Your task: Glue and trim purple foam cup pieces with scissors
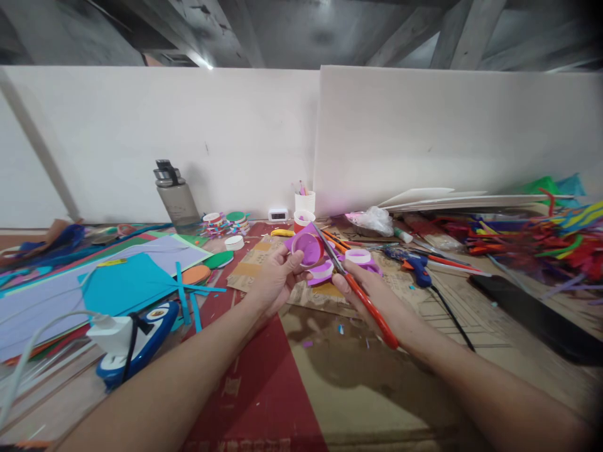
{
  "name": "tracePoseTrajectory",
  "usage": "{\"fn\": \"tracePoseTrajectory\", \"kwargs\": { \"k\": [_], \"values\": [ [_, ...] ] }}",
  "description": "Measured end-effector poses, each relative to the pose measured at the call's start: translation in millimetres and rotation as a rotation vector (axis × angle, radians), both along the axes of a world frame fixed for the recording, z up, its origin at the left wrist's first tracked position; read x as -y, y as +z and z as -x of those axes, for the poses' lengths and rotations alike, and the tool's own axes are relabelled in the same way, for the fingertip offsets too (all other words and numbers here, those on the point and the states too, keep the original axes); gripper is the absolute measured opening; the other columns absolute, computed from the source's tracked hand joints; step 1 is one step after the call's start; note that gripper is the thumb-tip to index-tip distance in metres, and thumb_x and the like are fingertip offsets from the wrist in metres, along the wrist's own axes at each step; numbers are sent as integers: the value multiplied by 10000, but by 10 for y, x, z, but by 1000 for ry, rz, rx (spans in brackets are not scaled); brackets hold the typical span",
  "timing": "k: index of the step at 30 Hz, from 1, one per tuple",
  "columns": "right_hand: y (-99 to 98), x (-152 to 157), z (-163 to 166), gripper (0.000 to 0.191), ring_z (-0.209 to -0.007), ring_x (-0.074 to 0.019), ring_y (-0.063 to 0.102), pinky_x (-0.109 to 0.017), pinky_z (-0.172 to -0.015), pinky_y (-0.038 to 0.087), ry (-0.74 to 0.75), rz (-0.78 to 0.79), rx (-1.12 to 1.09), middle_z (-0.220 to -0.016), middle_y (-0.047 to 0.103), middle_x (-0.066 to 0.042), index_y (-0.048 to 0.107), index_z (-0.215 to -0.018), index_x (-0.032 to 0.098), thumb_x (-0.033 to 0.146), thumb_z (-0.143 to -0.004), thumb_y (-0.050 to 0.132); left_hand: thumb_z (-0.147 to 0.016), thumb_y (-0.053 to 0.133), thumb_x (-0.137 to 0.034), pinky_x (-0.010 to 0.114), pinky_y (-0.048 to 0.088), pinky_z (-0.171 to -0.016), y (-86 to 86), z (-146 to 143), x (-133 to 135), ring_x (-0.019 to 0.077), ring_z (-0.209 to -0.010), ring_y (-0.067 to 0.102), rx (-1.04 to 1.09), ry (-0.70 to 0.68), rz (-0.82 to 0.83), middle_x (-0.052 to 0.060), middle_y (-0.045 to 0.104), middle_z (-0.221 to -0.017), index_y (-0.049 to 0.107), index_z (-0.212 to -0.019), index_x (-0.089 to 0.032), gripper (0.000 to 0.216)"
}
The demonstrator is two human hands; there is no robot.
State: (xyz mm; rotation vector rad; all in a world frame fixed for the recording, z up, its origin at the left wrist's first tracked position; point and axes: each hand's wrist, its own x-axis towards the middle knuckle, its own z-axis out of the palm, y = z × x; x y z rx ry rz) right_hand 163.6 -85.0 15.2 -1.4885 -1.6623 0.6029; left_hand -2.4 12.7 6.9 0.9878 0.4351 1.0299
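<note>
My left hand (pixel 281 274) is closed on a round ring piece (pixel 307 249) with purple paper at its edge, held up over the cardboard. In my right hand (pixel 372 290) are scissors (pixel 360 295) with red handles, their blades pointing up and left beside the purple paper. Whether the blades touch the paper, I cannot tell. Just below the held piece is a white ring on purple paper (pixel 322 271). Another white ring (pixel 358 256) with purple paper lies behind my right hand.
A blue glue gun (pixel 417 269) and a black slab-like object (pixel 532 317) lie to the right. On the left are blue paper sheets (pixel 127 282), a power strip (pixel 136 345) and a bottle (pixel 176 198). White cups (pixel 305 202) stand behind, near a small digital clock (pixel 277 215).
</note>
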Motion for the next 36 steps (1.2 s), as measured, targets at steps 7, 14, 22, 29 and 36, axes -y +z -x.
{"fn": "tracePoseTrajectory", "kwargs": {
  "k": [7, 14, 22, 29, 36],
  "values": [
    [-11, -1, 10, 388, -536, -105, 372, -224, -467, 306, 5, 76, -81, -642, 435, 49, 542, -875, 206, 594, -865, 556, -624, 904, -288, 204, 494, -536, 15, 11, -11, 177, -747, 722, 17, -6, 1, -9, 660, -799, 619, -864, -166, 392],
    [-50, -13, -4, 374, -531, -108, 398, -222, -483, 337, 9, 55, -90, -596, 429, 57, 501, -809, 218, 581, -875, 563, -670, 877, -276, 219, 498, -558, 10, 32, -33, 188, -743, 727, 31, -30, -17, 6, 684, -778, 649, -896, -161, 341],
    [-48, 5, -11, 381, -535, -110, 406, -219, -487, 338, 31, 31, -44, -609, 457, 49, 516, -828, 211, 585, -897, 539, -690, 864, -322, 247, 547, -610, 26, 70, -80, 185, -739, 725, -6, -39, -39, 50, 737, -874, 690, -986, -151, 384],
    [-87, -17, 8, 359, -511, -104, 408, -214, -467, 335, 22, 53, -114, -599, 450, 55, 534, -854, 212, 568, -896, 554, -783, 784, -346, 262, 583, -711, -49, -15, -36, 169, -810, 730, 84, 7, 149, 46, 754, -927, 674, -1035, -191, 316],
    [-96, -31, 1, 382, -507, -120, 398, -232, -493, 357, 2, 35, -79, -555, 400, 64, 586, -927, 213, 590, -903, 529, -683, 855, -189, 212, 553, -638, -20, -51, 39, 176, -801, 740, 55, 19, 58, 5, 709, -822, 637, -959, -183, 352]
  ]
}}
